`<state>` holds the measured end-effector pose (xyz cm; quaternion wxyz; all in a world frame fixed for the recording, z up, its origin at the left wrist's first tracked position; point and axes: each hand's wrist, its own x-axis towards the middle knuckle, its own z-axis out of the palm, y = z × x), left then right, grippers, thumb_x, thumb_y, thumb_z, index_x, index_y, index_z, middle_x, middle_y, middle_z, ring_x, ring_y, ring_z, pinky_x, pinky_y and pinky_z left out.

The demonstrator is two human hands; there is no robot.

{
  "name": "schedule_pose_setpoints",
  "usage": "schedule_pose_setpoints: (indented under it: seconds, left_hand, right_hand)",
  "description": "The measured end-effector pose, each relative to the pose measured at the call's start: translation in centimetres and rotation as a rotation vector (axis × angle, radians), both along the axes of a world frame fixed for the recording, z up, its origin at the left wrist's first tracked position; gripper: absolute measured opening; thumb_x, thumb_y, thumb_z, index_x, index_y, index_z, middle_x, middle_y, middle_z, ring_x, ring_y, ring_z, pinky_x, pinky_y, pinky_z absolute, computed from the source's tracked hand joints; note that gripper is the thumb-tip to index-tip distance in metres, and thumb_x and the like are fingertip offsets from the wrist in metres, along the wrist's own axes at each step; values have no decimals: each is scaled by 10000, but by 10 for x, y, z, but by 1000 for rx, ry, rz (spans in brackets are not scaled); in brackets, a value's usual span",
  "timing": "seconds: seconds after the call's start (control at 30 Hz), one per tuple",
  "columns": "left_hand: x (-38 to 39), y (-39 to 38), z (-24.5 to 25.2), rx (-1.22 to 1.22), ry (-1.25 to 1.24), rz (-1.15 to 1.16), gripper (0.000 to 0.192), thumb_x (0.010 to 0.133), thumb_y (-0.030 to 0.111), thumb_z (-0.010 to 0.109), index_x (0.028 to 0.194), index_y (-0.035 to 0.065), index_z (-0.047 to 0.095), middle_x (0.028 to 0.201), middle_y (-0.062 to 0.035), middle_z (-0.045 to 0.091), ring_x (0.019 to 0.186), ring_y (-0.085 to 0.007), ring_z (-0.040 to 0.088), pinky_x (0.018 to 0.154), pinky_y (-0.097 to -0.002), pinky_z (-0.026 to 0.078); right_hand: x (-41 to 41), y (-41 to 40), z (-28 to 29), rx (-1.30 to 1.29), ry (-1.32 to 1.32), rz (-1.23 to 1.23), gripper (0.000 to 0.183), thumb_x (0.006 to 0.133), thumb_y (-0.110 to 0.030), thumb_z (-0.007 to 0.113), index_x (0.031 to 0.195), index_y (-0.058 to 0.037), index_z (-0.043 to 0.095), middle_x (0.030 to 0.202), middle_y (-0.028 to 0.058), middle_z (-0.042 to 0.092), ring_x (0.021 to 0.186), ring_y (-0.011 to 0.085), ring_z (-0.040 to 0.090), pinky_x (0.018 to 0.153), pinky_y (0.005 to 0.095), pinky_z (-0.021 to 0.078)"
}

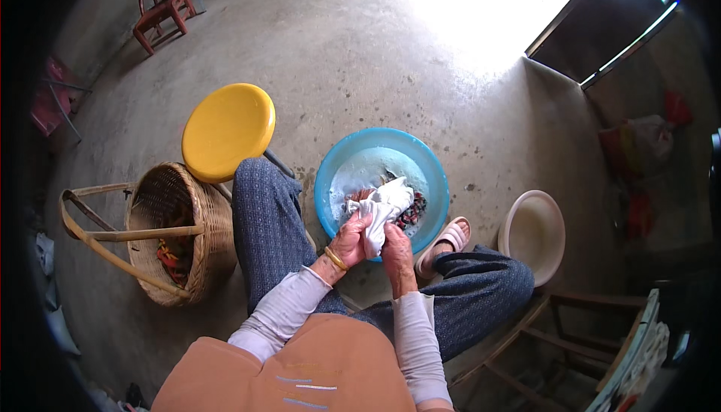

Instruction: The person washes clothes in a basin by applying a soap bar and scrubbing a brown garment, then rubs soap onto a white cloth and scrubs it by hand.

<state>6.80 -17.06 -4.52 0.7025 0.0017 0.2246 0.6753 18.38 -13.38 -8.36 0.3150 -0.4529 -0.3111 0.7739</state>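
Observation:
Both hands grip a wet white cloth [388, 201] over a round blue plastic basin [338, 155]. My left hand [350, 240], with a gold-coloured bangle at the wrist, pinches the cloth's left edge. My right hand [397, 250] is closed on its lower right part. The far end of the cloth reaches over the sudsy water [366, 164]. A dark cloth with a red and white pattern [415, 209] lies in the suds to the right, and a reddish-brown piece [359, 194] shows at the left. The fingertips are partly hidden by the cloth.
A yellow round stool [228, 130] and a wicker basket [217, 232] with a wooden handle stand at the left. At the right are a pale plastic basin [532, 237] and a wooden frame [569, 347]. A red chair [163, 12] stands far left, near the wall.

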Motion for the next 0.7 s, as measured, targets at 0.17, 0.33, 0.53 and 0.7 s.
schedule_pose_setpoints:
  seconds: [0.17,0.33,0.53,0.7]
  left_hand:
    - [-22,5,-20,-71,299,177,431,858,75,414,1281,77,330,1184,-73,471,1070,-184,477,940,-325,366]
    - [-29,4,-57,-115,410,287,460,821,73,470,1265,78,348,1171,-62,482,1054,-172,471,941,-305,346]
    - [-24,10,-46,-25,227,295,459,832,40,435,1277,105,342,1193,-52,469,1080,-181,465,939,-341,364]
    - [-33,20,-6,71,772,65,485,830,40,479,1286,78,318,1180,-59,471,1078,-152,458,937,-303,355]
  right_hand:
    - [15,13,4,54,-77,-306,218,854,-268,568,786,-62,583,593,-34,518,478,49,419,443,193,323]
    - [25,25,-13,204,-187,-299,203,880,-227,515,805,-40,529,722,21,560,627,87,508,572,236,450]
    - [7,34,6,648,-701,-245,275,884,-199,505,677,-19,484,628,-20,462,596,61,389,527,234,353]
    - [9,43,-11,610,-501,-142,263,870,-199,533,679,-26,483,596,-28,457,558,61,386,502,226,347]
